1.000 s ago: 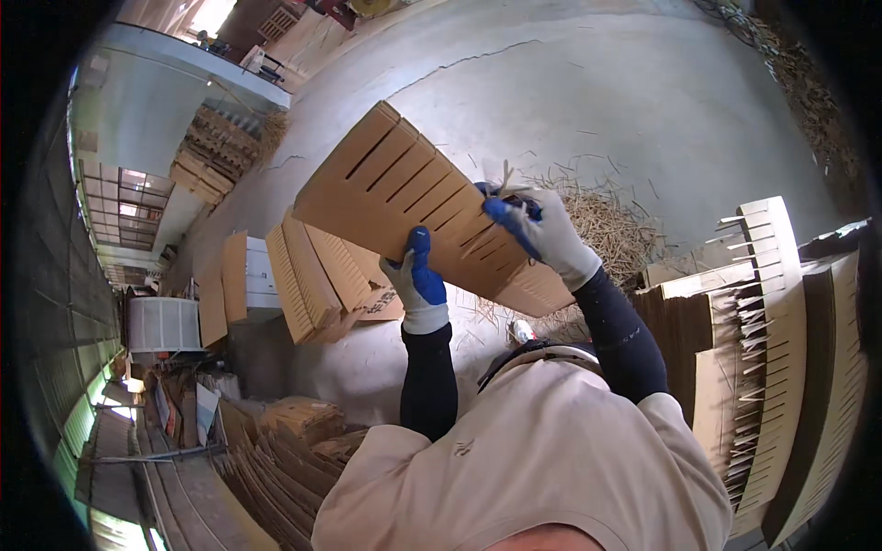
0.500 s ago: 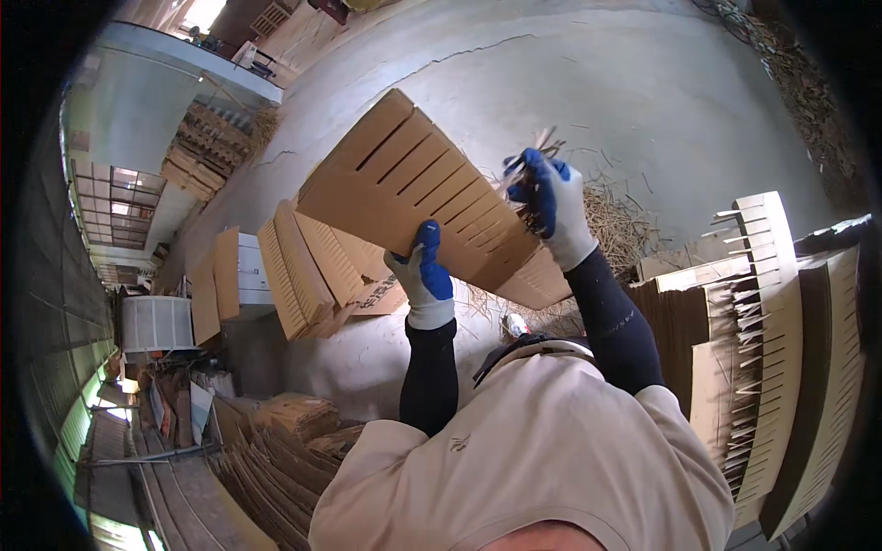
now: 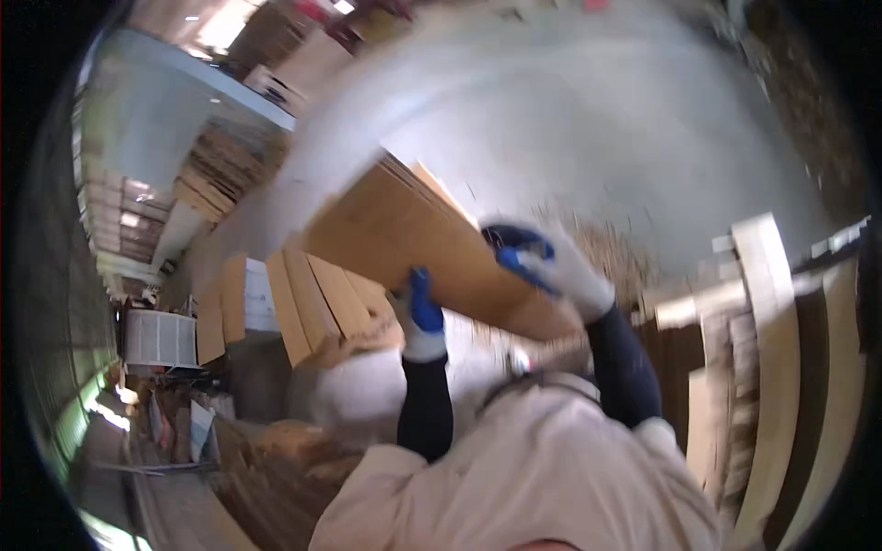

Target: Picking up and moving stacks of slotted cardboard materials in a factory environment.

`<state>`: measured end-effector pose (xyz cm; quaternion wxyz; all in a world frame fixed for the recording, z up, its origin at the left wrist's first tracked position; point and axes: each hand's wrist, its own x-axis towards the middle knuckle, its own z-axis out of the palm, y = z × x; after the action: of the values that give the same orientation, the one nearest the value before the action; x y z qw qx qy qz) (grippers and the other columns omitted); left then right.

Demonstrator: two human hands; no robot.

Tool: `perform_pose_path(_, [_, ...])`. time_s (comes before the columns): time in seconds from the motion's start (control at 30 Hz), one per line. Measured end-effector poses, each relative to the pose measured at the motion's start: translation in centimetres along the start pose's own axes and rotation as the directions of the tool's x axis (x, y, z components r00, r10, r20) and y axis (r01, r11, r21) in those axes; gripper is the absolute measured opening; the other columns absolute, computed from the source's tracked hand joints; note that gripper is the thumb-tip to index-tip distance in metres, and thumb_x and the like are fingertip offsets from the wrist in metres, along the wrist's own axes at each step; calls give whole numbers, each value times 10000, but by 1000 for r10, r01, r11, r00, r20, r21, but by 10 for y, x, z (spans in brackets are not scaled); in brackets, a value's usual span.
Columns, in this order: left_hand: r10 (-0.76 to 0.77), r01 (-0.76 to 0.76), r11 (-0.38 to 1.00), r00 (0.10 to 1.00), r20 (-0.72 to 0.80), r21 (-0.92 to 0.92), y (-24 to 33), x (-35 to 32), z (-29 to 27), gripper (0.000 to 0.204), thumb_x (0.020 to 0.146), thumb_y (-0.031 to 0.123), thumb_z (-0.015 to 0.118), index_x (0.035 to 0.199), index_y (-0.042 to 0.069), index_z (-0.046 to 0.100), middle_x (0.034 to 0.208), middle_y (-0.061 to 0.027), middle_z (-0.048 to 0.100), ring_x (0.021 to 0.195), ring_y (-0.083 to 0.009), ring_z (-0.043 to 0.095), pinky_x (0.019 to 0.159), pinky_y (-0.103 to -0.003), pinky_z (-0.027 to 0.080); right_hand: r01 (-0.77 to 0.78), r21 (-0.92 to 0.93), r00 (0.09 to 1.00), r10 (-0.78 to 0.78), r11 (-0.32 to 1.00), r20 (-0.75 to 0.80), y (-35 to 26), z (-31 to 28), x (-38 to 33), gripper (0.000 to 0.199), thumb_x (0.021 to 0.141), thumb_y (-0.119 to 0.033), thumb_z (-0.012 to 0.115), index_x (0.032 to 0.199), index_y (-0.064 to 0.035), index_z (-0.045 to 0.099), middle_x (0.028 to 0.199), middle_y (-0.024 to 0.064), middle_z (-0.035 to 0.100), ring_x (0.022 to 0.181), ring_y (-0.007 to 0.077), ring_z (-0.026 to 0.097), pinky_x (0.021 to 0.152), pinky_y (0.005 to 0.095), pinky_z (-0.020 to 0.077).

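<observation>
Lowered and tilted differently since the earlier frame, the cardboard stack [image 3: 404, 230] is now presented with a mostly plain face; the right hand [image 3: 556, 266] has been brought down beside its upper right edge, and the bunch of strips held there before can no longer be seen. The stack is held aloft over the floor [image 3: 597, 119], pinched by the left hand [image 3: 424, 317] near its lower edge, thumb laid on the near face. The right fingers are curled; whether anything is gripped by them cannot be told. A repositioning of the stack between pulls at its strips is judged to be in hand; a firm left hold and a clear reach to the slots seem called for. The slots are lost to blur and angle, the left fingers are mostly hidden behind the cardboard, and the floor scraps [image 3: 602, 253] are smeared.
</observation>
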<state>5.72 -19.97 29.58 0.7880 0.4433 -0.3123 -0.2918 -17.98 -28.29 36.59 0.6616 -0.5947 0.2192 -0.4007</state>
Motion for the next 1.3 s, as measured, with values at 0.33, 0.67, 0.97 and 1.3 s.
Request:
perform_pose_path(0.33, [-2, 0, 998, 999, -38, -58, 4, -12, 15, 490, 790, 168, 769, 1176, -37, 548, 1049, -121, 662, 889, -199, 686, 799, -319, 592, 274, -171, 961, -275, 946, 23, 22, -1, 16, 321, 950, -192, 582, 1148, 49, 660, 962, 118, 703, 888, 140, 636, 794, 285, 495])
perform_pose_path(0.67, [-9, 13, 999, 993, 114, -34, 8, -11, 7, 474, 720, 170, 864, 1073, -29, 619, 979, -96, 684, 873, -214, 703, 804, -342, 610, 219, -458, 925, -332, 861, -183, 35, 11, 14, 276, 975, -190, 563, 1035, 50, 684, 841, 109, 718, 785, 153, 684, 709, 295, 529])
perform_pose_path(0.97, [10, -13, 996, 999, -33, -84, 15, -18, 21, 388, 735, 39, 814, 1067, -29, 625, 971, -87, 685, 862, -190, 696, 783, -321, 603, 175, -80, 833, -191, 981, -519, 56, -19, 15, 243, 986, -111, 509, 1051, 55, 673, 835, 107, 707, 713, 158, 686, 661, 281, 563])
perform_pose_path(1.3, [33, -33, 999, 999, 17, 18, 28, -4, 28, 330, 789, 108, 778, 1054, -28, 635, 938, -59, 685, 843, -158, 686, 766, -290, 585, 196, 63, 969, -204, 978, 141, 29, -31, -2, 814, 790, -206, 780, 1464, 23, 384, 1450, 156, 484, 1333, 238, 474, 1111, 380, 358])
